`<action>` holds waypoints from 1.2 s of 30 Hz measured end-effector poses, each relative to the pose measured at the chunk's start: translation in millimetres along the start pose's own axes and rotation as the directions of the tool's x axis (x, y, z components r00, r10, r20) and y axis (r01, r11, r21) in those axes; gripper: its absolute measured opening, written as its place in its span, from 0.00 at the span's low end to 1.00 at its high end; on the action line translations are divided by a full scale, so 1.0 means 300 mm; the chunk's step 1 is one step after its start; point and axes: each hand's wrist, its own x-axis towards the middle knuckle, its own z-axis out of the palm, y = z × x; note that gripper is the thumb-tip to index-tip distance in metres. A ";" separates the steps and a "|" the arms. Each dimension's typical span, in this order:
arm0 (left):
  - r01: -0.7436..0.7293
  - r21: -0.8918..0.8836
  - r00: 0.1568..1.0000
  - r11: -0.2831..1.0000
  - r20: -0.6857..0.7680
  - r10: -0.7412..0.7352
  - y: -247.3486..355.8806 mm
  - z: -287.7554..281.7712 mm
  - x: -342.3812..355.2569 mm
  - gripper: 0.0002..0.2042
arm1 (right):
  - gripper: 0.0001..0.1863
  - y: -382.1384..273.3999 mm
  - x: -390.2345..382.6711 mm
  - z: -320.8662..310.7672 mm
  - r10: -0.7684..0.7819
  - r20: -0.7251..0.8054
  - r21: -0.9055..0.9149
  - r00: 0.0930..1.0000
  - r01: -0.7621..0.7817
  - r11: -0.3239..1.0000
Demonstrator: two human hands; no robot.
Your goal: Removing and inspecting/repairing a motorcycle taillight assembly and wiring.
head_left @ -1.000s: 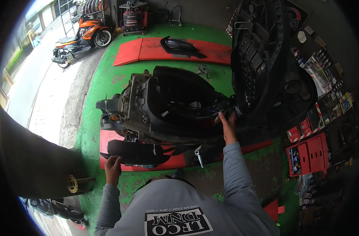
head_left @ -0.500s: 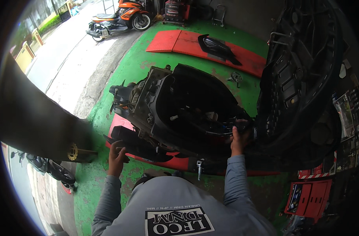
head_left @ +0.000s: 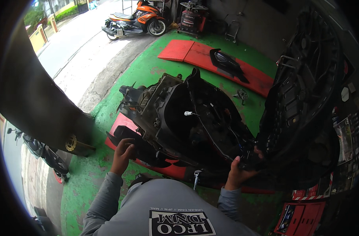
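Note:
A scooter stands before me with its seat (head_left: 305, 92) raised at the right. Its black under-seat storage bin (head_left: 172, 118) gapes in the middle. My right hand (head_left: 239, 172) grips the bin's right end, thumb on top; the fingers beneath are partly hidden. A thin dark cable (head_left: 209, 135) crosses the bin to a white connector (head_left: 188, 113). Near the black exhaust cover (head_left: 128, 135) at the scooter's rear, my left hand (head_left: 123, 154) is held with loosely bent fingers apart and nothing visible in it. The bin's deep interior is too dark to make out.
Beyond the scooter, a black body panel (head_left: 228, 65) lies on a red ramp (head_left: 177, 50). A small metal part (head_left: 241, 95) rests on the green floor. A thick dark pillar (head_left: 34, 82) rises at left. A red tool cabinet (head_left: 303, 218) stands at lower right.
The view has shifted. The bin looks tilted differently, and the cable with its white connector now shows across it. My right hand, gripping, has come nearer my body; my left hand stays near the exhaust cover.

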 end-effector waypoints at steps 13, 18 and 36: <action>-0.211 -0.242 0.914 0.947 0.295 0.279 0.225 0.081 0.188 0.35 | 0.38 -0.394 0.017 0.291 0.547 -0.026 0.714 0.836 -0.368 0.596; -0.130 -0.399 0.910 0.908 0.315 0.268 0.214 -0.179 0.259 0.48 | 0.35 -0.561 -0.099 0.571 0.647 0.208 0.798 0.734 -0.510 0.321; 0.177 -0.612 0.957 0.771 0.290 0.010 -0.006 -0.910 0.870 0.32 | 0.27 -0.534 -0.081 0.924 0.453 0.500 0.253 0.738 -0.624 0.739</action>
